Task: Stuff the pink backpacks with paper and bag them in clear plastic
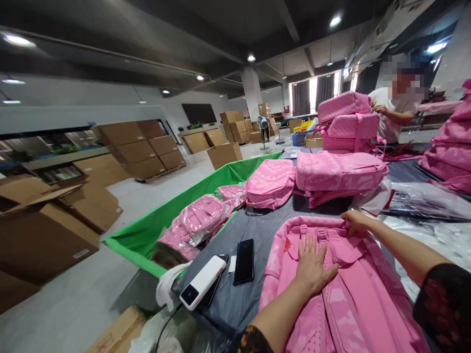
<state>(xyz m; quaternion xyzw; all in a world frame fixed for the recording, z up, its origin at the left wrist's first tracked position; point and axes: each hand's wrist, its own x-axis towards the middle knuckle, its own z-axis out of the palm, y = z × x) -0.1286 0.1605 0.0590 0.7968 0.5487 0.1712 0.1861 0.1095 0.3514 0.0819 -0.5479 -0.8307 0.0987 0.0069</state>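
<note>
A pink camouflage backpack (353,289) lies on the dark-covered table in front of me, its shoulder straps and back panel facing up. My left hand (312,267) rests flat on the upper part of the straps, fingers spread. At the backpack's far right corner, my right hand (356,223) is closed on the edge; part of its fingers is hidden. Just beyond lie another pink backpack (271,182) and a larger one (340,171) on its side.
A black phone (244,261) and a white power bank (203,283) lie to the left. Beside the table, a green-sided bin (143,240) holds plastic-wrapped pink bags (204,218). Stacked pink bags (349,125) stand near a co-worker (397,103). Clear plastic bags (430,201) lie at right.
</note>
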